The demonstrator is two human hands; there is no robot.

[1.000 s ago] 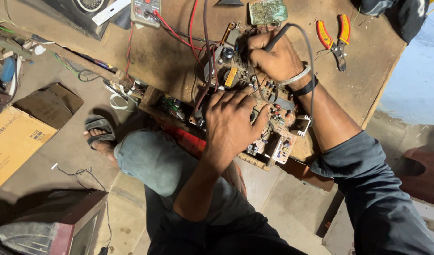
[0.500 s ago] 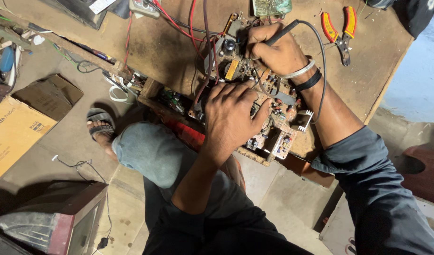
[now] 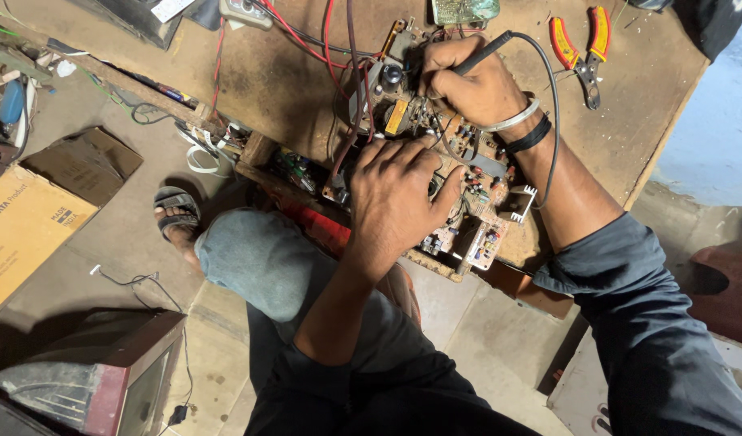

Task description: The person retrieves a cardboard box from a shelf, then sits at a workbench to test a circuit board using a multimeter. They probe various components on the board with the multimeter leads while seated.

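Worn wooden workbench [image 3: 645, 105], cluttered. Circuit board [image 3: 468, 173] at bench's near edge. Left hand [image 3: 399, 198] flat on board, fingers spread, gripping nothing. Right hand [image 3: 476, 85] fingers closed around soldering iron [image 3: 488, 50]. Judgement: brace board firmly, keep tip steady on joint, cord clear.

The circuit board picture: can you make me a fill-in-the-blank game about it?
1. The right hand holds a black soldering ____.
2. The left hand rests flat on the circuit ____.
3. The pliers on the wooden bench have red and ____ handles.
4. An old ____ set with a dark red case sits on the floor.

Missing words: iron; board; orange; television
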